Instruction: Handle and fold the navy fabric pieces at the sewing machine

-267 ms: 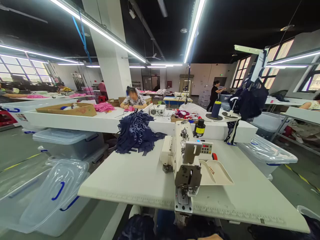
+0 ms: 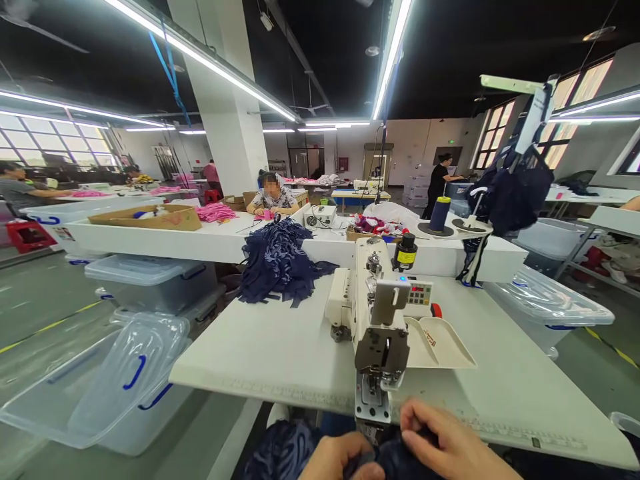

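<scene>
Navy fabric (image 2: 393, 457) lies at the bottom of the view, just below the front of the sewing machine (image 2: 383, 347). My left hand (image 2: 340, 457) grips it from the left, thumb and fingers closed on the cloth. From the right, my right hand (image 2: 440, 433) pinches the same cloth, its fingertips close to the machine's needle area. More patterned navy cloth (image 2: 285, 450) hangs in front of the table edge at lower left. A pile of navy fabric pieces (image 2: 280, 260) rests on the sewing table (image 2: 280, 347), left of the machine.
A cream tray (image 2: 445, 343) sits right of the machine head. A navy thread cone (image 2: 440, 217) stands behind. Clear plastic bins (image 2: 100, 400) are at left, with another lidded bin (image 2: 550, 300) at right. A person (image 2: 273, 197) works across the table.
Both my hands have come up into view at the bottom, holding navy fabric near the machine's front. The camera has shifted slightly, so the scene sits a little further right.
</scene>
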The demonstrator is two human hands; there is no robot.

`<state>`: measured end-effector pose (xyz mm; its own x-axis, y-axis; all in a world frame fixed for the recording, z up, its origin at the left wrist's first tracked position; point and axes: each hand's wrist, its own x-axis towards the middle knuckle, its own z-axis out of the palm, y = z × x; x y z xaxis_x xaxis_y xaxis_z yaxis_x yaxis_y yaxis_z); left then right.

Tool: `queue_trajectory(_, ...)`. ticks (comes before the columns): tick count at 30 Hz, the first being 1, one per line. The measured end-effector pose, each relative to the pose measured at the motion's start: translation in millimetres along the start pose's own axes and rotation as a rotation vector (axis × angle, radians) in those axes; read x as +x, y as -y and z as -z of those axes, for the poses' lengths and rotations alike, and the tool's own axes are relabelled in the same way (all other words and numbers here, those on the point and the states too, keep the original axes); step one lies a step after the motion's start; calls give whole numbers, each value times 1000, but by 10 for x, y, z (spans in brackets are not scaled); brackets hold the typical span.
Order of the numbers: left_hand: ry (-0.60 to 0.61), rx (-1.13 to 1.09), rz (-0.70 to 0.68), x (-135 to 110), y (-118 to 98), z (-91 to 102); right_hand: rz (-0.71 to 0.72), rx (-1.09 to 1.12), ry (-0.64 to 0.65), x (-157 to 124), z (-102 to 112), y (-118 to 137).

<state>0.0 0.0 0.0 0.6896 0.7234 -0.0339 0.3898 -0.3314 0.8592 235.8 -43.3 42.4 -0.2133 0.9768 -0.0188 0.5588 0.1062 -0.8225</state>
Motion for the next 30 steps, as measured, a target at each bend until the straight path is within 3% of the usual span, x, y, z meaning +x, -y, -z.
queue_trajectory(2,-143,104,-27,-8,-38,106,24,197,-63,144,-42,-76)
queue_trajectory(7,-491,780,-304,11,19,94,11,699,-151,427,-234,-286)
queue_trajectory(11,-771,1009,-608,152,166,-14,37,642,-214,515,-299,-320)
queue_trajectory(13,-809,1039,-769,234,227,-76,60,546,-242,545,-306,-293)
queue_trajectory(15,-789,1035,-847,291,268,-150,66,441,-293,580,-306,-265)
queue_trajectory(22,-925,1075,-633,289,274,-379,152,217,-402,735,-294,-182)
queue_trajectory(30,-1002,1019,-575,320,192,-455,193,164,-482,804,-338,-207)
